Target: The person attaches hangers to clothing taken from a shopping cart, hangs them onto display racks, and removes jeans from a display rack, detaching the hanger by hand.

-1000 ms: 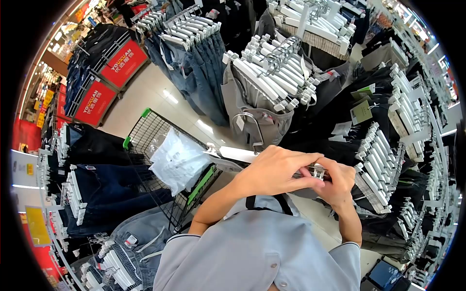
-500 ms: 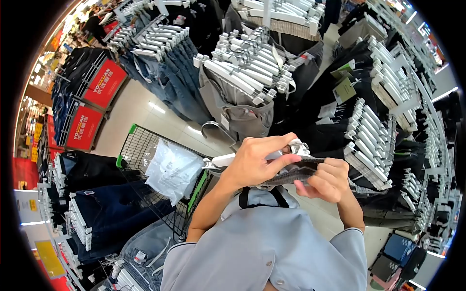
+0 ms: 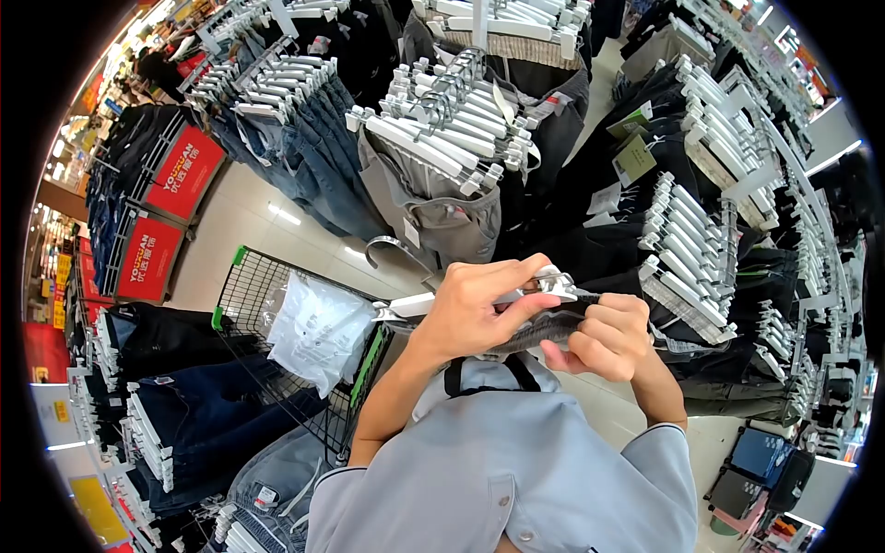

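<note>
In front of my chest, my left hand [image 3: 472,309] is closed around a white clip hanger [image 3: 411,305], with the thumb at the clip on its right end. The hanger's metal hook curves up beyond the hand. Grey trousers [image 3: 544,334] hang at the hanger, their waistband stretched between my hands. My right hand [image 3: 607,339] grips the right end of that waistband with curled fingers, close to the clip. Whether the clip's jaws still bite the cloth is hard to tell. Most of the trousers is hidden below my hands.
A black wire cart [image 3: 241,286] with green edges holds plastic-wrapped packages [image 3: 318,332] at my left. Racks of trousers on white hangers [image 3: 452,129] stand ahead, with more racks [image 3: 691,258] at right and jeans [image 3: 203,405] at left. Red signs [image 3: 147,258] mark a far-left rack.
The view has shifted slightly, so the racks and cart appear a little further left. Both hands keep their hold on the hanger and trousers, with hardly any movement.
</note>
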A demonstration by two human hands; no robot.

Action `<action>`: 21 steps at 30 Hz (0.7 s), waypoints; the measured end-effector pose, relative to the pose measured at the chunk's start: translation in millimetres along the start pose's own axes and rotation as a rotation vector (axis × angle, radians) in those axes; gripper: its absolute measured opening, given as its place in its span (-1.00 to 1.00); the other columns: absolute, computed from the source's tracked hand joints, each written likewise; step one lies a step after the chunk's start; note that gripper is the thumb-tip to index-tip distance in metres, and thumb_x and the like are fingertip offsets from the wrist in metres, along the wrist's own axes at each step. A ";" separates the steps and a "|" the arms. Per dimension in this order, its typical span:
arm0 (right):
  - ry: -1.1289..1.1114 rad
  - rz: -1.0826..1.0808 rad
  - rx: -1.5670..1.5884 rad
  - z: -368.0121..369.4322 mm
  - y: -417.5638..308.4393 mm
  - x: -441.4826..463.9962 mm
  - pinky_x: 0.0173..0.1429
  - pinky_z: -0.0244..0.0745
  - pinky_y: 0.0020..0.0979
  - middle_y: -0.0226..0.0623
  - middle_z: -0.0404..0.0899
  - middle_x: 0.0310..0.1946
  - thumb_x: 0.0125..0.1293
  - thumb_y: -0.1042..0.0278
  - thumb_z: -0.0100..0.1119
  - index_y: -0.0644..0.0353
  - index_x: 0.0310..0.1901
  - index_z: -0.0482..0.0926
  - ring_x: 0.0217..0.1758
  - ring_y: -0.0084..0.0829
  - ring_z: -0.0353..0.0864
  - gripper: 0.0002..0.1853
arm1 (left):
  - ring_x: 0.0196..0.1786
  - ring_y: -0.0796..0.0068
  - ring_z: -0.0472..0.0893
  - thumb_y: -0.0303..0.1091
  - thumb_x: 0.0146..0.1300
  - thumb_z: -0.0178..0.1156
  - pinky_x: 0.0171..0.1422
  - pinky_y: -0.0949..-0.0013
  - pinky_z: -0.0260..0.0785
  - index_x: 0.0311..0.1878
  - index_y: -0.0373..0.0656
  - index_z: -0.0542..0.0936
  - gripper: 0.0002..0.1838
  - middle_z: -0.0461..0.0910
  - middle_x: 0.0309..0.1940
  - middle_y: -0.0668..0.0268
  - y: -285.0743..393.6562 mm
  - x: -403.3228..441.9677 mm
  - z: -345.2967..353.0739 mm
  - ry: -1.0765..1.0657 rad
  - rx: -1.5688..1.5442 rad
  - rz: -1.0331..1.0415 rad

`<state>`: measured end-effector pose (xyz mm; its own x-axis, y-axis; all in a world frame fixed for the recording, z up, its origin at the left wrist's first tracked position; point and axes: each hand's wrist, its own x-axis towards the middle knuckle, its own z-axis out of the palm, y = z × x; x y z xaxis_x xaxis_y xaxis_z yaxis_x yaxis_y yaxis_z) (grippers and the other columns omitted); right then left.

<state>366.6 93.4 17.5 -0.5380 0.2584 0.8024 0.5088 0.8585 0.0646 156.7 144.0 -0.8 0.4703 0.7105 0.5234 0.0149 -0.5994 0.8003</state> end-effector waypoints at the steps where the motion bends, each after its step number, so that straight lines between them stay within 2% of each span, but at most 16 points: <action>1: 0.000 0.001 -0.001 -0.3 -0.9 0.3 -0.62 0.02 -0.51 -0.55 0.19 -0.76 0.06 0.44 0.46 0.07 -0.57 0.29 -0.76 -0.56 0.15 -0.60 | -0.43 0.31 0.67 -0.44 0.19 0.50 -0.27 0.41 0.48 0.03 -0.36 0.69 -0.64 0.70 -0.39 0.14 0.7 -0.2 1.6 -0.017 0.009 -0.008; 7: 0.026 -0.007 0.015 -0.4 -2.5 2.3 -0.62 0.02 -0.52 -0.56 0.15 -0.76 0.07 0.41 0.45 0.05 -0.62 0.27 -0.76 -0.56 0.14 -0.57 | -0.51 0.34 0.62 -0.37 0.15 0.54 -0.39 0.39 0.43 0.06 -0.31 0.69 -0.58 0.68 -0.44 0.22 5.6 -0.1 7.2 -0.064 0.092 0.038; 8: 0.032 -0.005 0.008 -0.3 -3.5 3.2 -0.62 0.03 -0.54 -0.58 0.14 -0.75 0.06 0.37 0.50 0.04 -0.63 0.31 -0.75 -0.58 0.15 -0.57 | -0.53 0.35 0.61 -0.35 0.14 0.56 -0.44 0.37 0.40 0.06 -0.29 0.69 -0.56 0.67 -0.45 0.25 5.5 0.3 8.9 -0.064 0.113 0.066; 9: 0.039 -0.002 0.002 0.1 -4.5 4.6 -0.61 0.05 -0.56 -0.60 0.13 -0.74 0.05 0.32 0.55 0.03 -0.64 0.35 -0.74 -0.59 0.16 -0.57 | -0.53 0.35 0.61 -0.35 0.14 0.56 -0.44 0.37 0.40 0.06 -0.29 0.69 -0.56 0.67 -0.45 0.25 4.7 0.6 9.9 -0.067 0.114 0.068; 10: 0.052 -0.021 0.026 -0.1 -4.2 8.7 -0.62 0.01 -0.53 -0.57 0.13 -0.76 0.09 0.40 0.44 0.05 -0.65 0.26 -0.76 -0.56 0.14 -0.56 | -0.52 0.34 0.62 -0.36 0.15 0.55 -0.42 0.38 0.42 0.06 -0.29 0.69 -0.57 0.68 -0.45 0.24 3.5 0.9 10.8 -0.056 0.121 0.070; 18: 0.090 -0.055 0.020 -0.7 -4.1 10.7 -0.60 -0.03 -0.53 -0.58 0.13 -0.76 0.09 0.38 0.44 0.07 -0.66 0.27 -0.75 -0.58 0.13 -0.56 | -0.45 0.30 0.70 -0.43 0.18 0.51 -0.33 0.41 0.49 0.07 -0.32 0.68 -0.60 0.71 -0.40 0.17 1.7 0.3 14.0 -0.126 -0.053 0.001; 20: 0.108 -0.055 0.025 -1.8 -3.2 11.1 -0.60 -0.03 -0.54 -0.58 0.13 -0.76 0.08 0.38 0.44 0.07 -0.66 0.28 -0.75 -0.58 0.13 -0.57 | -0.48 0.26 0.67 -0.27 0.24 0.50 -0.40 0.37 0.48 0.08 -0.29 0.67 -0.58 0.70 -0.43 0.22 4.0 -1.0 16.1 -0.122 0.041 0.012; 21: 0.101 -0.054 0.021 -2.5 -1.5 9.5 -0.60 -0.03 -0.54 -0.58 0.13 -0.76 0.07 0.38 0.45 0.07 -0.66 0.28 -0.75 -0.59 0.13 -0.57 | -0.48 0.26 0.67 -0.27 0.24 0.50 -0.40 0.37 0.48 0.08 -0.29 0.67 -0.58 0.70 -0.43 0.22 6.2 -0.2 15.4 -0.128 0.043 0.012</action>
<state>362.4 93.4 26.5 -0.4935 0.1667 0.8536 0.4663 0.8792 0.0980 170.2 134.5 -0.4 0.5796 0.6517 0.4892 0.0451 -0.6251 0.7793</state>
